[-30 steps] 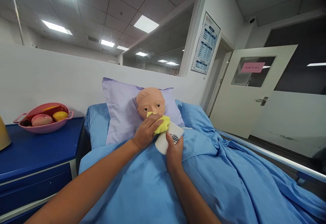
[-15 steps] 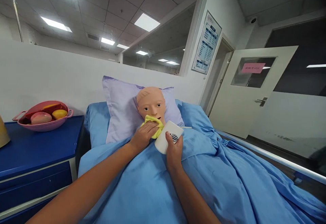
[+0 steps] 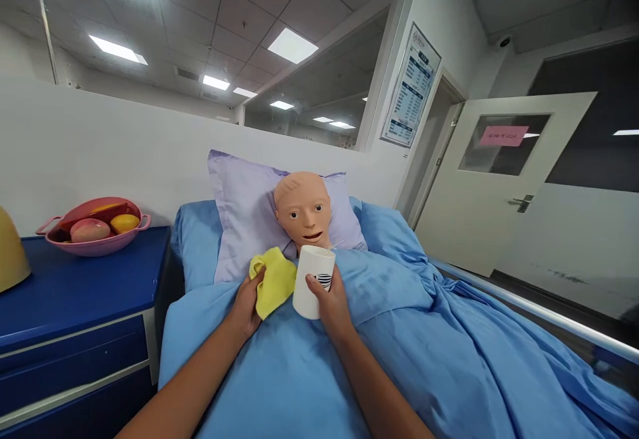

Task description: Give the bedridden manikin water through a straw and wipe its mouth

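Note:
A yellow cloth (image 3: 275, 284) hangs from my left hand (image 3: 248, 302), its edge pinched between thumb and fingers. My right hand (image 3: 333, 302) is wrapped round a white cup (image 3: 305, 289) with a black striped mark, held nearly upright over the blanket. A thin pale stick or straw (image 3: 338, 244) shows at the cup's rim. Just beyond both hands lies a training manikin's head (image 3: 303, 207) with its mouth a little open, resting on a lilac pillow (image 3: 238, 216). The cup's top comes up just below the manikin's chin. A blue blanket (image 3: 299, 366) covers the bed beneath my arms.
On the left stands a blue bedside cabinet (image 3: 90, 292) bearing a pink basket (image 3: 94, 247) of fruit and a yellow rounded object (image 3: 10, 253). A metal bed rail (image 3: 539, 309) runs along the right side. Behind it is an open door (image 3: 504, 226).
My left hand has drawn the cloth down and away from the manikin's mouth, toward the left. My right hand has brought the cup slightly left and lower, and more upright.

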The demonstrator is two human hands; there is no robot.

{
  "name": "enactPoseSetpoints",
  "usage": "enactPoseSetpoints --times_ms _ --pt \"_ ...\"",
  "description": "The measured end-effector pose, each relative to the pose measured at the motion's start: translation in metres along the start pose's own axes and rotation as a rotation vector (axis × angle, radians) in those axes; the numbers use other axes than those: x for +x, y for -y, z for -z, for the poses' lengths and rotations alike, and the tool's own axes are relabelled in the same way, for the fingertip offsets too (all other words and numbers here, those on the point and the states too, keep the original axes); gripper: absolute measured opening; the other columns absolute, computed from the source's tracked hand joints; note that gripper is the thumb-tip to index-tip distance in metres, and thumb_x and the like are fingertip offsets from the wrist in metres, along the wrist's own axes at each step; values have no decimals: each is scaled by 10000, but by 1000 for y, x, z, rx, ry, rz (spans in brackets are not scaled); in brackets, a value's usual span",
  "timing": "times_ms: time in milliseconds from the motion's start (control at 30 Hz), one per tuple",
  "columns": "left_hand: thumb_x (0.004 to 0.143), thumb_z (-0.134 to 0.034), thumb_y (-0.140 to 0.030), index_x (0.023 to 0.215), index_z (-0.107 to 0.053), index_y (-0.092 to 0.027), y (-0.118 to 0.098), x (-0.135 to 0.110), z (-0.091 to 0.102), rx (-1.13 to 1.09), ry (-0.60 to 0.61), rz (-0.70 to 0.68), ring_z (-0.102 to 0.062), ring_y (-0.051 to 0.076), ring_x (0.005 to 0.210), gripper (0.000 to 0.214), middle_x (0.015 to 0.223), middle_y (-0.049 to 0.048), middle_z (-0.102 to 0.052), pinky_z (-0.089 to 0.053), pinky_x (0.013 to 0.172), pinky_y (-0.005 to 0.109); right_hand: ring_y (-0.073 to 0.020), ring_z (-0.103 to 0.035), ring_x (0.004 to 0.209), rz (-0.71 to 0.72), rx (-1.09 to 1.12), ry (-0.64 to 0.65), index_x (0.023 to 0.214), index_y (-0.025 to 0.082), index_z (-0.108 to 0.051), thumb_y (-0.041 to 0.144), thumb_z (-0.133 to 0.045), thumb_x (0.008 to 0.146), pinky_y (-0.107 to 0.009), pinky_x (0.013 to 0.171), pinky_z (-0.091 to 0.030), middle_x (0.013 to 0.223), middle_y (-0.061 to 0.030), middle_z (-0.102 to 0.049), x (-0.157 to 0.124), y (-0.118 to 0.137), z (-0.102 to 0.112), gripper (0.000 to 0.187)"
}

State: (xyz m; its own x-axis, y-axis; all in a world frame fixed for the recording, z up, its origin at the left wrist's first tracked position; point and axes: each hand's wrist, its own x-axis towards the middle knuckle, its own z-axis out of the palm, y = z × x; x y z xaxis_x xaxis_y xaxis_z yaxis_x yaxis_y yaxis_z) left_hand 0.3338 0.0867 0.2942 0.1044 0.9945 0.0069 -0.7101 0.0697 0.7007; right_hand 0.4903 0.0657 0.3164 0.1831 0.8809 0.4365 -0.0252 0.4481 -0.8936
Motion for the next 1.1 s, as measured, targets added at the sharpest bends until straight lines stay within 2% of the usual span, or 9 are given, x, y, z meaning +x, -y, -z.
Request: enactPoseSetpoints --times_ms 100,333,700,1100 --pt "815 -669 -305 1146 -563 -155 -2 1 10 -51 84 28 -711 220 868 378 993 96 -731 -585 831 335 -186 -606 790 -13 -5 73 1125 216 -546 444 -726 716 -326 706 -510 904 -11 -660 -2 0 -2 502" --pt "827 -658 -324 1233 -537 -137 -5 -3 11 -139 150 79 -695 239 960 462 1080 128 -711 -559 918 360 -186 -608 768 -61 -7 96 1131 216 -551 464 -725 715 -322 677 -514 890 -15 -661 -1 1 -2 514" --pt "834 -644 -356 1240 -542 -122 -5 -3 16 -131 166 98 -693 257 962 480 1083 143 -709 -561 903 380 -205 -629 793 -105 -35 111 1160 230 -550 481 -722 722 -342 690 -523 918 -22 -670 -1 3 -2 533" --pt "830 -648 -359 1242 -542 -120 -3 -1 19 -138 178 98 -694 257 963 488 1082 144 -711 -552 920 385 -197 -613 799 -76 -44 123 1130 223 -569 472 -727 717 -330 692 -515 909 -18 -665 -2 4 -3 508"
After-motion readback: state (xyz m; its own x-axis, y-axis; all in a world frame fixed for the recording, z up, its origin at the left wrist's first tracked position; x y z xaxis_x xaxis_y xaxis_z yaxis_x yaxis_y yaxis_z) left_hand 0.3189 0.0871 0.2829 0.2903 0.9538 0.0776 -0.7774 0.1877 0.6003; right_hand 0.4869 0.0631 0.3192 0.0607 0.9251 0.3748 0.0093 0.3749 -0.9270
